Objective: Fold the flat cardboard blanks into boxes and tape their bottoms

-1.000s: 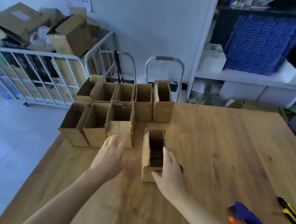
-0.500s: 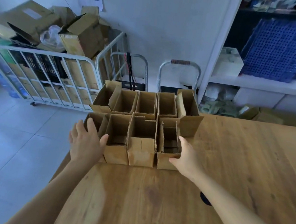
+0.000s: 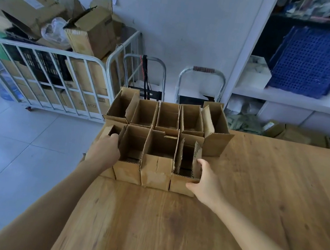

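Nine open-topped cardboard boxes point(image 3: 168, 115) stood in two touching rows at the far left corner of the wooden table point(image 3: 167, 230), five along the far edge and four in front of them. The left hand point(image 3: 103, 153) lay on the left-end box point(image 3: 110, 131) of the front row, by the table's left edge, its fingers curled over the rim and gripping it (the hand hid most of that box). The right hand point(image 3: 206, 182) clasped the right-end box point(image 3: 181, 184) of the same row, thumb on its near face, fingers against its right wall.
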